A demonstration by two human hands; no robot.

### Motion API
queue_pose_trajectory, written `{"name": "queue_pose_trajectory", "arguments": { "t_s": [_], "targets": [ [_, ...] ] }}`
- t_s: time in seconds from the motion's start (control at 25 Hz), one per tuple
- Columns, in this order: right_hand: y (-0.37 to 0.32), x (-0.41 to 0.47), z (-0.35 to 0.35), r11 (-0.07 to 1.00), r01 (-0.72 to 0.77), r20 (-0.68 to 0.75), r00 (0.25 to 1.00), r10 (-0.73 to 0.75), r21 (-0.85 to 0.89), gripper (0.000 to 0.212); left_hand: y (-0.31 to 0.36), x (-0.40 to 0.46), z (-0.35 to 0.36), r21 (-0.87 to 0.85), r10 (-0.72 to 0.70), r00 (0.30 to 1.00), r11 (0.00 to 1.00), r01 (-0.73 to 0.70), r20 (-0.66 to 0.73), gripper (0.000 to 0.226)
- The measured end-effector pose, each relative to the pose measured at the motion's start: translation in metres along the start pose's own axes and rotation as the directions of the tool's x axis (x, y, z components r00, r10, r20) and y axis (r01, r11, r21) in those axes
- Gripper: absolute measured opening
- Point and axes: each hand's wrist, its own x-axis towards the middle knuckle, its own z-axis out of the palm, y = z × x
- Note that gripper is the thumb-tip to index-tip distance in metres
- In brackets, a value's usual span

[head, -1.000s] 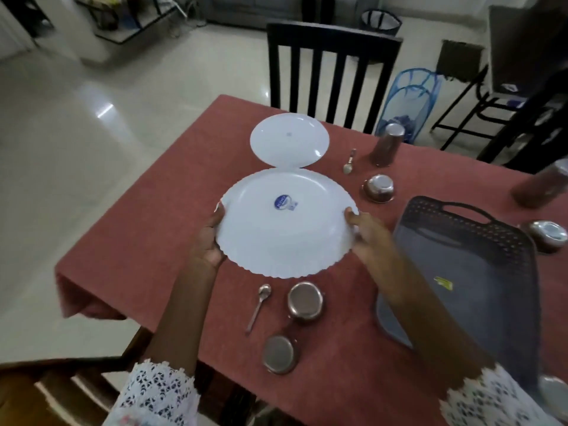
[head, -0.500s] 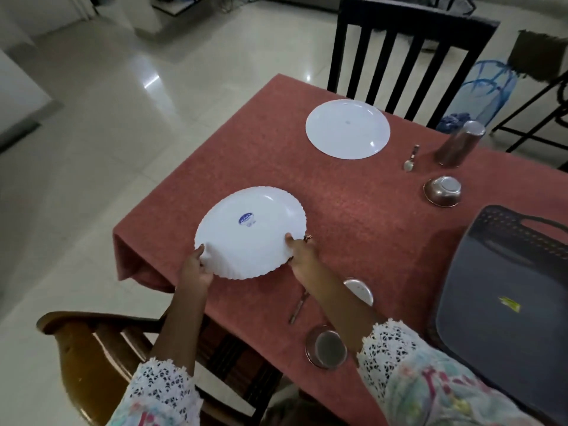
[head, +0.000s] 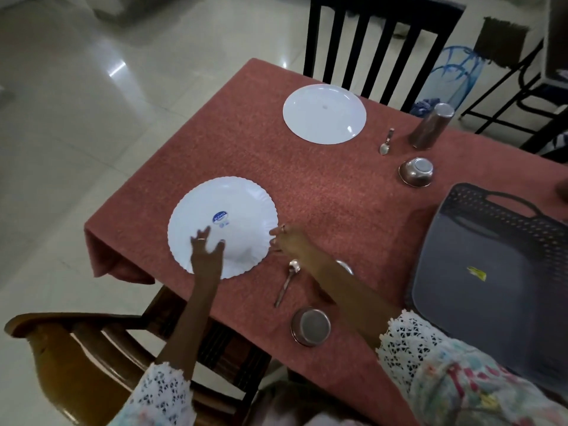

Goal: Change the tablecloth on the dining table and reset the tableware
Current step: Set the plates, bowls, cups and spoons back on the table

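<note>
A white scallop-edged plate [head: 233, 204] with a blue sticker lies upside down on the red tablecloth [head: 322, 195] near the table's front left corner. My left hand [head: 206, 253] is over its near part with the fingers spread, holding nothing. My right hand [head: 289, 241] is at the plate's right rim, fingertips just touching the edge, not gripping. A steel spoon [head: 287, 282] and an upturned steel bowl [head: 311, 325] lie right of the plate. A second steel piece [head: 345, 265] is mostly hidden under my right forearm.
At the far place are a round white plate [head: 324, 113], a spoon [head: 386, 142], a steel tumbler [head: 431, 126] and a steel bowl [head: 416, 172]. A dark plastic tray [head: 491, 265] fills the right side. A black chair [head: 368, 41] stands beyond, a wooden chair [head: 76, 348] below.
The scalloped plate was carried in both hands to the left and set down on the cloth. Both hands have let go of it; my left hand has opened above it.
</note>
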Motion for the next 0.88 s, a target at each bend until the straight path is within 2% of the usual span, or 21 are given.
{"name": "queue_pose_trajectory", "arguments": {
  "t_s": [0.04,0.12,0.2,0.24,0.32,0.4,0.48,0.64,0.72,0.8,0.88],
  "targets": [
    [0.004,0.003,-0.012,0.977,0.097,-0.101,0.988,-0.117,-0.188,0.017,-0.002,-0.016,0.013,0.095,0.137,0.989,0.985,-0.142,0.049,0.048],
    [0.015,-0.003,-0.038,0.825,0.164,-0.186,0.933,-0.307,-0.541,0.020,-0.006,-0.053,0.035,0.171,0.343,0.912,0.907,-0.384,0.225,0.043],
    [0.028,-0.021,-0.064,0.673,0.121,-0.171,0.921,-0.351,-0.730,0.026,-0.014,-0.081,0.049,0.186,0.396,0.812,0.841,-0.508,0.428,0.046],
    [0.038,-0.031,-0.075,0.571,0.088,-0.125,0.938,-0.324,-0.816,0.035,-0.021,-0.089,0.054,0.201,0.404,0.760,0.803,-0.561,0.508,0.048],
    [0.059,-0.050,-0.090,0.422,0.106,-0.008,0.966,-0.260,-0.900,0.049,-0.037,-0.093,0.059,0.233,0.439,0.665,0.701,-0.674,0.604,0.054],
    [0.081,-0.061,-0.092,0.394,0.145,0.049,0.969,-0.243,-0.908,0.069,-0.051,-0.091,0.063,0.308,0.455,0.602,0.567,-0.764,0.657,0.065],
    [0.095,-0.061,-0.092,0.383,0.144,0.036,0.961,-0.275,-0.912,0.080,-0.059,-0.091,0.067,0.338,0.479,0.568,0.485,-0.807,0.669,0.077],
    [0.094,-0.057,-0.093,0.430,0.139,-0.004,0.949,-0.315,-0.892,0.077,-0.062,-0.088,0.075,0.299,0.459,0.550,0.510,-0.806,0.698,0.074],
    [0.094,-0.058,-0.092,0.435,0.151,0.004,0.947,-0.321,-0.887,0.080,-0.056,-0.090,0.071,0.297,0.408,0.573,0.563,-0.771,0.711,0.072],
    [0.099,-0.068,-0.094,0.441,0.198,0.012,0.921,-0.390,-0.876,0.076,-0.039,-0.100,0.064,0.255,0.430,0.650,0.675,-0.693,0.627,0.066],
    [0.108,-0.082,-0.096,0.466,0.254,-0.021,0.862,-0.506,-0.847,0.062,-0.011,-0.122,0.049,0.137,0.389,0.798,0.857,-0.497,0.459,0.045]
  ]
}}
